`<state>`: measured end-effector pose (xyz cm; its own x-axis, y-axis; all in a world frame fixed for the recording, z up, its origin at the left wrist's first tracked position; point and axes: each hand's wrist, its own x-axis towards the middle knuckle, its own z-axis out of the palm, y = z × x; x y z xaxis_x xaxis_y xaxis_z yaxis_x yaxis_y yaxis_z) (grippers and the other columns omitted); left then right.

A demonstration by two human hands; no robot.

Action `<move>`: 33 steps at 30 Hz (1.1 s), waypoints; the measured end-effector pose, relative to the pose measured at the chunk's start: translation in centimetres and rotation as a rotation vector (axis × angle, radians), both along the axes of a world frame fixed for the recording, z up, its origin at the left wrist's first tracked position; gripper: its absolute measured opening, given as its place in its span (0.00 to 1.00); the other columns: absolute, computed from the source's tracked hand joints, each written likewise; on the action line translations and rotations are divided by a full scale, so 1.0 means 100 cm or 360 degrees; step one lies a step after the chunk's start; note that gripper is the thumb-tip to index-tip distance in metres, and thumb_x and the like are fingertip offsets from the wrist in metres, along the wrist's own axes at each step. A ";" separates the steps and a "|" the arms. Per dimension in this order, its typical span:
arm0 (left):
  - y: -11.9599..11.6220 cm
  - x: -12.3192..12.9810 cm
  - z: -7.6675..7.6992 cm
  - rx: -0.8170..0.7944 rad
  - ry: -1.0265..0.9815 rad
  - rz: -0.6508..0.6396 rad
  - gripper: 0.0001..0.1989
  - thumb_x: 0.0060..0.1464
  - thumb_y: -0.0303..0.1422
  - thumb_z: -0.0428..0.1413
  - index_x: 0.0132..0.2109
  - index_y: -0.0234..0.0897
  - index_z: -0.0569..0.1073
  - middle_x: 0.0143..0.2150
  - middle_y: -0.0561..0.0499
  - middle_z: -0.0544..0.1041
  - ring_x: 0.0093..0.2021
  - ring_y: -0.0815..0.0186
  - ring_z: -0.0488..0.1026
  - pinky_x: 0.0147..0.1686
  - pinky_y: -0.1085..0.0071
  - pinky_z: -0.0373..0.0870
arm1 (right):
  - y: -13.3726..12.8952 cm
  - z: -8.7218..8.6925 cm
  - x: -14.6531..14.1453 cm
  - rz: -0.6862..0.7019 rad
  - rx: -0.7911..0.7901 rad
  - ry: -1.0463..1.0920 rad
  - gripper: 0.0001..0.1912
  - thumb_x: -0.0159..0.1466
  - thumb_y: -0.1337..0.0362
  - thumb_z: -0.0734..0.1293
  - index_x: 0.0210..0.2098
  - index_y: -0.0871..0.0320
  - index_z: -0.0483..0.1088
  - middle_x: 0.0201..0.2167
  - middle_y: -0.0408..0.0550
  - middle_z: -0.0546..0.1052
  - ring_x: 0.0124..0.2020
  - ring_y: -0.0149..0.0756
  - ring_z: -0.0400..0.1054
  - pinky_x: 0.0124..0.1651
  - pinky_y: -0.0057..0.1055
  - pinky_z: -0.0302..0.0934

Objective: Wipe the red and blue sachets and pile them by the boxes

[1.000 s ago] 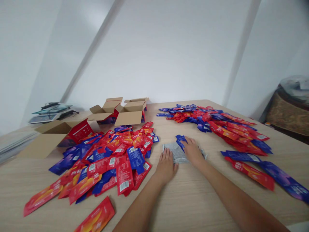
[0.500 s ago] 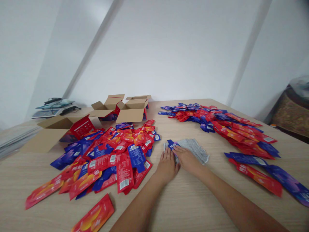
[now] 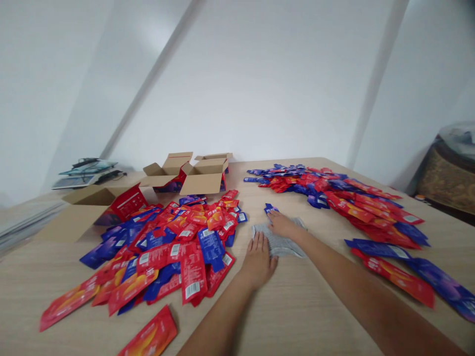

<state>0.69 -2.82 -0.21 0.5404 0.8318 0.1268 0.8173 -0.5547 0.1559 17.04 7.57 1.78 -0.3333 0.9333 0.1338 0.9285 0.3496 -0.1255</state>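
My left hand (image 3: pixel 257 264) lies flat with its fingers stretched out, the fingertips on the near left edge of a grey cloth (image 3: pixel 285 247). Over the far side of the cloth, my right hand (image 3: pixel 281 225) has its fingers on a small blue packet (image 3: pixel 270 208). The packet's top end sticks out past the fingertips onto the bare wood; the rest is hidden under the hand. Close by on the left is a heap of red and blue packets (image 3: pixel 193 244), many with barcodes facing up.
Opened cardboard boxes (image 3: pixel 202 183) stand at the back left, another box (image 3: pixel 85 210) nearer. A long pile of packets (image 3: pixel 334 190) runs along the right, with loose red (image 3: pixel 403 279) and blue packets in front. A single red packet (image 3: pixel 152 333) lies at the near left.
The right hand has moved forward with the blue packet, which now reaches past the cloth's far edge. The left hand stays by the cloth, now apart from the right. The view has tilted slightly up.
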 end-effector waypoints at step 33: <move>-0.003 0.001 0.005 -0.0038 -0.0028 0.0013 0.33 0.62 0.44 0.36 0.65 0.22 0.51 0.68 0.34 0.47 0.68 0.55 0.39 0.64 0.56 0.41 | -0.014 0.007 -0.006 -0.0101 0.0075 -0.0216 0.21 0.67 0.60 0.55 0.51 0.67 0.69 0.53 0.67 0.70 0.56 0.49 0.62 0.56 0.45 0.55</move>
<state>0.83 -3.14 0.30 0.5317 0.8389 0.1160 0.8186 -0.5442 0.1834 16.45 6.18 2.45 -0.2916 0.9468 0.1359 0.9563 0.2920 0.0177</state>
